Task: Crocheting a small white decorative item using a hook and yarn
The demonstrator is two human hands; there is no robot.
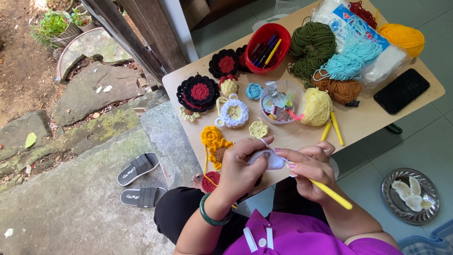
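White yarn forms the small crochet piece [270, 159] you pinch in your left hand [240, 171], fingers closed on its edge to keep it taut above the table [358, 126] edge. Your right hand [309, 166] grips a yellow crochet hook [332, 194] like a pen, tip at the piece. Finished flowers [214, 141], a clear tub [282, 101] and yarn balls [316, 106] lie within reach beyond.

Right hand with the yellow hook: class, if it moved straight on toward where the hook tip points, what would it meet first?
The right hand aims its yellow crochet hook up-left, so it would probably first meet the small white crochet piece pinched by the left hand.
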